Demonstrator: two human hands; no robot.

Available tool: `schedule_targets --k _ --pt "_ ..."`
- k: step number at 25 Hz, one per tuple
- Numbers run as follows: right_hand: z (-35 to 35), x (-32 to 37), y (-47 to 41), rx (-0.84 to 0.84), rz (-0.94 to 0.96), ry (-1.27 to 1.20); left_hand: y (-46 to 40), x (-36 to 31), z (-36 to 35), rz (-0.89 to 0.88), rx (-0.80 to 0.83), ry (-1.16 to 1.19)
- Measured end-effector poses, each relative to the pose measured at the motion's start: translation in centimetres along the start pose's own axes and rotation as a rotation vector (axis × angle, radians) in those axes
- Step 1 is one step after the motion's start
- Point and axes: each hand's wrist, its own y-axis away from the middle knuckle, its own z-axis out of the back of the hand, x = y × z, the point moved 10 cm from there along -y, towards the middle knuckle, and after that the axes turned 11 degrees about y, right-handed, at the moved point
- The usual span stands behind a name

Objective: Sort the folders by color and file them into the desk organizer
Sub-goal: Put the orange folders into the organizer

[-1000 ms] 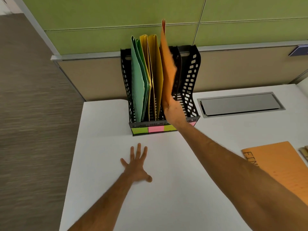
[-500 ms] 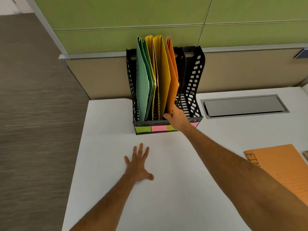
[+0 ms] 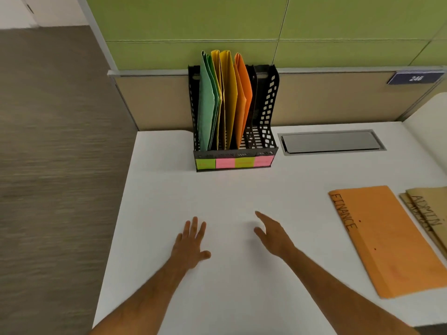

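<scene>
A person's left hand (image 3: pixel 191 243) lies flat, fingers spread, on the white desk (image 3: pixel 154 213); the right hand (image 3: pixel 273 234) hovers beside it, open and empty. At 12 o'clock, the black desk organizer (image 3: pixel 266 110) holds green folders (image 3: pixel 206 102), yellow folders (image 3: pixel 228 93) and an orange folder (image 3: pixel 244 93), while at 3 o'clock an orange FINANCE folder (image 3: pixel 387 240) lies flat beside brown ADMIN folders (image 3: pixel 433 213).

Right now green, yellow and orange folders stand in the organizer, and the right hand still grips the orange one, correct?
Not quite. In the head view the right hand is open over the desk, gripping nothing. The green folders, yellow folders and orange folder do stand in the organizer.

FINANCE: orange folder (image 3: pixel 387 240). ADMIN: brown folder (image 3: pixel 430 209).
</scene>
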Motion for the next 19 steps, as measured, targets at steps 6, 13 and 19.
schedule_targets --k 6,13,19 --pt "-5.0 -2.3 10.6 0.303 0.016 0.153 4.3 -5.3 -2.7 -0.081 -0.046 0.064" --pt "-1.4 -8.2 14.6 0.245 -0.075 0.163 6.3 -18.2 -2.8 -0.281 -0.078 0.113" --pt "2.7 -14.9 16.3 0.134 -0.120 0.086 6.9 -25.5 -4.4 -0.267 -0.053 0.135"
